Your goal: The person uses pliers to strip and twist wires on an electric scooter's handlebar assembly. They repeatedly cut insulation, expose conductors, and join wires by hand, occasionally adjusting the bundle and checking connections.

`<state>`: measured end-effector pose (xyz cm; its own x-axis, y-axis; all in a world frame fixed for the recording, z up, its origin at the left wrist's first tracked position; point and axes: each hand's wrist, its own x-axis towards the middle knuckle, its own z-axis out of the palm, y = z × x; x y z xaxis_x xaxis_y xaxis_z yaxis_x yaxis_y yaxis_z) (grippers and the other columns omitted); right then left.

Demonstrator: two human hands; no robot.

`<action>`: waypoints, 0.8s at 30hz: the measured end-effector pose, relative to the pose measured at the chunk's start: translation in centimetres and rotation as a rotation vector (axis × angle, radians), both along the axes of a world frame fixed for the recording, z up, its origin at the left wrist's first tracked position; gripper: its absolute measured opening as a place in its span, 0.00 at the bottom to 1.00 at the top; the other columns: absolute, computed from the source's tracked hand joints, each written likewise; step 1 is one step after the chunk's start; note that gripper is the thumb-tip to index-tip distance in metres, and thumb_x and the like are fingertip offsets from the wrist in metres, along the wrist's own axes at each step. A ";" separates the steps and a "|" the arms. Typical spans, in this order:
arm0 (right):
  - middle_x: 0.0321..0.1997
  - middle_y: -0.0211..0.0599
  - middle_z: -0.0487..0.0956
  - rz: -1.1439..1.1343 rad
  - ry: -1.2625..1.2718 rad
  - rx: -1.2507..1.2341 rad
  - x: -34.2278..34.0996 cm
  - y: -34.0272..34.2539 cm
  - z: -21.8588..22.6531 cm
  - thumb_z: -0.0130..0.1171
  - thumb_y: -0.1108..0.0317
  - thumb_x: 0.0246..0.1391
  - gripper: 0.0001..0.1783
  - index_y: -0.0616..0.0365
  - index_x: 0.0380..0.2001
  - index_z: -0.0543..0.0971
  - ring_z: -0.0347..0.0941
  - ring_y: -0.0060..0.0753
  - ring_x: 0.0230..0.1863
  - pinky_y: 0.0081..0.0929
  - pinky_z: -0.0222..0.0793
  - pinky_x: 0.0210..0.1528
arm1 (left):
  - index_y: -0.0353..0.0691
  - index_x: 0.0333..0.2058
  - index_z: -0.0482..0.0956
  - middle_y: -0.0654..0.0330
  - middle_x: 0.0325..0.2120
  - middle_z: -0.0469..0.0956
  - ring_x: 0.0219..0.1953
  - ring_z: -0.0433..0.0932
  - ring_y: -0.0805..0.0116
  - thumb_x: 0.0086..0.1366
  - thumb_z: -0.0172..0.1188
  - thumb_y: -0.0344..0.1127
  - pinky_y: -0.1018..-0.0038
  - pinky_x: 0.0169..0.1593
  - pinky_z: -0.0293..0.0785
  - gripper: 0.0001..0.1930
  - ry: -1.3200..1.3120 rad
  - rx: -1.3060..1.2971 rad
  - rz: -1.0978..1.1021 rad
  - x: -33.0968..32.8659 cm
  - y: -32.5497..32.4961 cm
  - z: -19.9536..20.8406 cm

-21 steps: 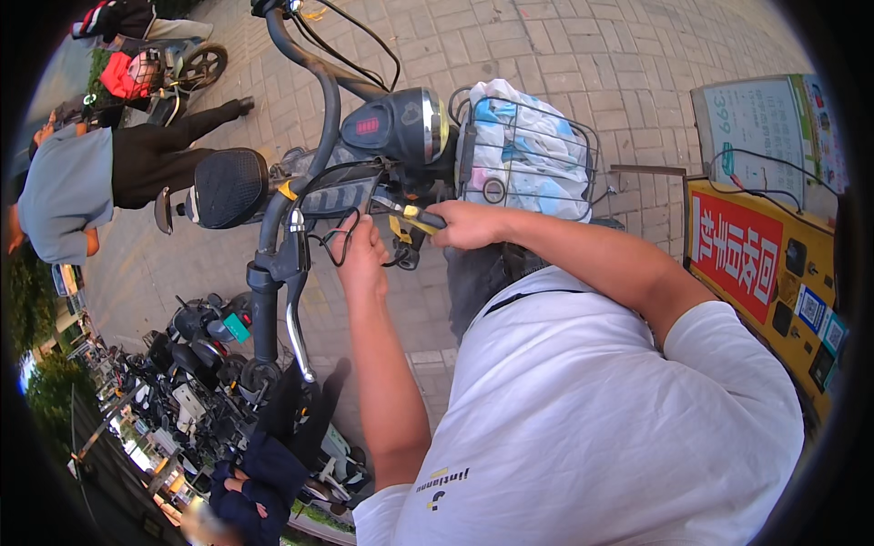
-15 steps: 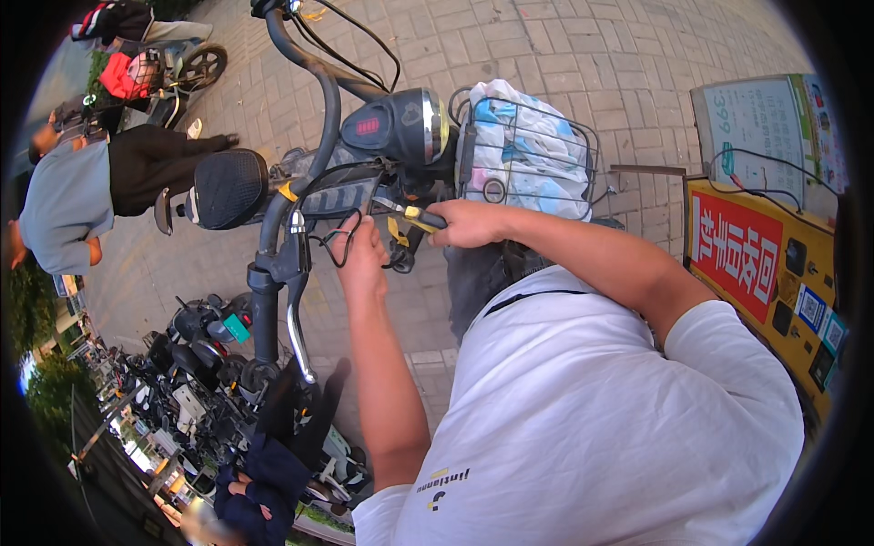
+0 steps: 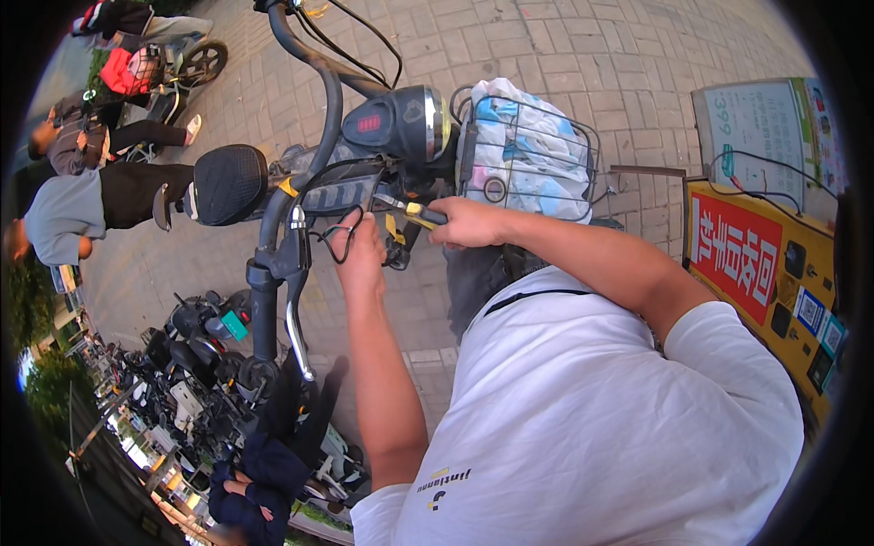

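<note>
My right hand (image 3: 473, 224) is closed round pliers with yellow and black handles (image 3: 424, 215). Their metal jaws point left, towards the electric bike's (image 3: 389, 127) front body, under its dark headlight unit. Just left of the jaws, my left hand (image 3: 361, 250) is closed on a thin black cable (image 3: 330, 238) that loops out beside the fingers. Whether the jaws grip the cable is too small to tell. A yellow strip (image 3: 393, 227) hangs below the pliers.
A wire basket (image 3: 590, 150) holding a blue-patterned white plastic bag is right of the headlight. The handlebar (image 3: 328, 100) and brake lever (image 3: 295, 328) stand left of my hands. A yellow cabinet (image 3: 769, 214) stands at right. People and parked bikes (image 3: 191, 364) are at left.
The pliers have tilted slightly, with their jaws a little higher. My hands have stayed almost in place. A person in a grey shirt has moved left behind the bike seat.
</note>
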<state>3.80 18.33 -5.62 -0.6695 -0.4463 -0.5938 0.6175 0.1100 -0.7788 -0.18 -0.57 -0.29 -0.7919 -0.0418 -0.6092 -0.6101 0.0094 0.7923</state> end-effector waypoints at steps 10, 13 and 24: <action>0.29 0.48 0.79 -0.065 0.288 0.202 1.2 -0.5 -1.3 0.58 0.59 0.49 0.20 0.68 0.37 0.75 0.77 0.45 0.32 0.39 0.69 0.36 | 0.34 0.40 0.72 0.74 0.18 0.62 0.16 0.55 0.87 0.64 0.57 0.33 0.84 0.19 0.48 0.10 0.002 -0.004 -0.029 -0.1 0.0 0.2; 0.28 0.47 0.79 -0.075 0.239 0.182 1.1 -0.1 -0.3 0.59 0.55 0.51 0.21 0.67 0.35 0.76 0.77 0.44 0.31 0.38 0.70 0.36 | 0.35 0.38 0.74 0.75 0.17 0.61 0.15 0.54 0.87 0.65 0.58 0.33 0.84 0.19 0.47 0.08 0.010 -0.009 -0.061 -0.1 -0.1 0.1; 0.25 0.40 0.77 0.124 0.227 0.143 0.0 1.2 0.4 0.58 0.50 0.58 0.24 0.66 0.33 0.79 0.74 0.35 0.28 0.34 0.67 0.34 | 0.37 0.36 0.81 0.76 0.16 0.64 0.16 0.56 0.86 0.64 0.59 0.34 0.82 0.20 0.47 0.07 0.059 -0.119 -0.153 -0.6 -0.4 0.1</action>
